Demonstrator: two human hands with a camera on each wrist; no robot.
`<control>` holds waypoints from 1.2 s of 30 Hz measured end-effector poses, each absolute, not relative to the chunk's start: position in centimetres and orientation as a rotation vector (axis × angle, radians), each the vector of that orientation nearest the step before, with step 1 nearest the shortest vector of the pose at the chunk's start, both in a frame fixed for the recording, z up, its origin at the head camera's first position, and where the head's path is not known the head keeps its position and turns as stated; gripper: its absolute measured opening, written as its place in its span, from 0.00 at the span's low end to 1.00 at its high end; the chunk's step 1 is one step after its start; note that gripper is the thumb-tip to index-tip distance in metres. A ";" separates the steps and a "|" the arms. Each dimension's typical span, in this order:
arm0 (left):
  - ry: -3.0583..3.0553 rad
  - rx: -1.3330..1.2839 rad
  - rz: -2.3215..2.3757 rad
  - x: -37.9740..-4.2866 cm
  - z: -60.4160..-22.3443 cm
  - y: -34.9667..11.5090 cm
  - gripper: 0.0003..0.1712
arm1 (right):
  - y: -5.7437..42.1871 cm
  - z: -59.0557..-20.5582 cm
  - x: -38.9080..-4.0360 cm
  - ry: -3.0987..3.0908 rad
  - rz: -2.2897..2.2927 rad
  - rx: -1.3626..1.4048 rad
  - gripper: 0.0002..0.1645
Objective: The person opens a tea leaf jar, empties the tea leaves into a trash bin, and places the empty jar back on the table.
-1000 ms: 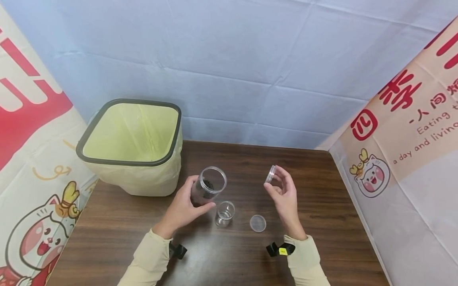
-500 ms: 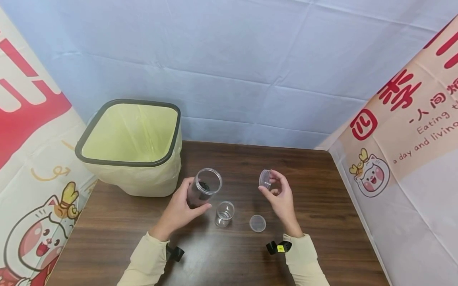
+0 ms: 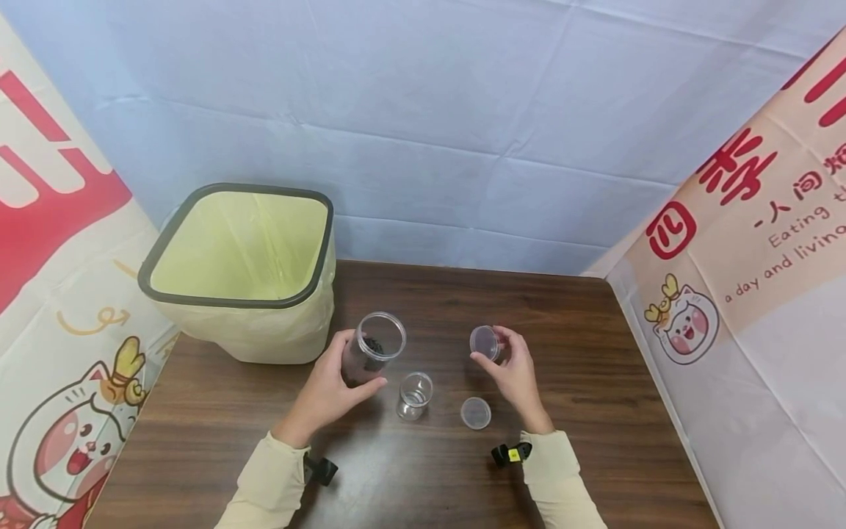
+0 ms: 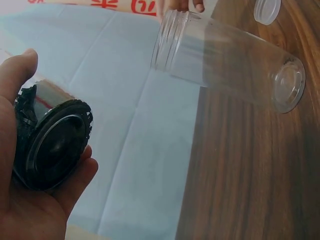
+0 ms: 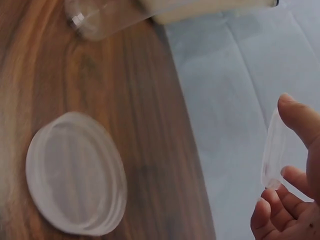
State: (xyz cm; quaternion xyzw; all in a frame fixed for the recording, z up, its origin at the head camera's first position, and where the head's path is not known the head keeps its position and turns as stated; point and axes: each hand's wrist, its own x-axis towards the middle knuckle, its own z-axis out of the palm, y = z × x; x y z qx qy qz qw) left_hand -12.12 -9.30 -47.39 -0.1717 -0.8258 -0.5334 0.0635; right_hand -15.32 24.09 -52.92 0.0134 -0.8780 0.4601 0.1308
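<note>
My left hand (image 3: 324,393) grips a clear plastic jar (image 3: 357,365) that has no lid on it and leans slightly. Dark bits (image 3: 374,346) lie inside it, and the left wrist view shows them packed against the jar's base (image 4: 57,150). My right hand (image 3: 518,373) pinches a clear round lid (image 3: 485,343) by its edge, above the table; its thumb and fingers also show around the lid (image 5: 272,150) in the right wrist view. Between the hands a second clear jar (image 3: 413,404) stands upright, uncovered and see-through. To its right another lid (image 3: 476,414) lies flat on the wood.
A bin (image 3: 317,294) with a dark rim and a pale liner stands at the back left of the brown wooden table (image 3: 423,470). A light blue cloth (image 3: 429,132) hangs behind, and printed cloths (image 3: 734,294) close off both sides.
My right hand has come down and to the left, and its lid has turned from edge-on to face the head camera. The left hand and its jar have shifted slightly left.
</note>
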 end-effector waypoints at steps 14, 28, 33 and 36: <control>-2.503 -0.521 -1.588 -11.9 -47.2 -9.6 0.42 | 24.0 -54.9 -15.7 -2.773 1.105 0.047 0.44; -2.507 -0.543 -1.562 -11.9 -47.0 -9.5 0.41 | 24.2 -56.9 -16.0 -2.914 0.969 0.028 0.45; -2.515 -0.548 -1.560 -11.9 -46.7 -9.5 0.41 | 24.1 -56.8 -16.0 -2.956 0.964 0.024 0.45; -2.524 -0.549 -1.553 -12.0 -46.6 -9.4 0.42 | 24.0 -56.7 -16.0 -2.973 0.966 0.013 0.45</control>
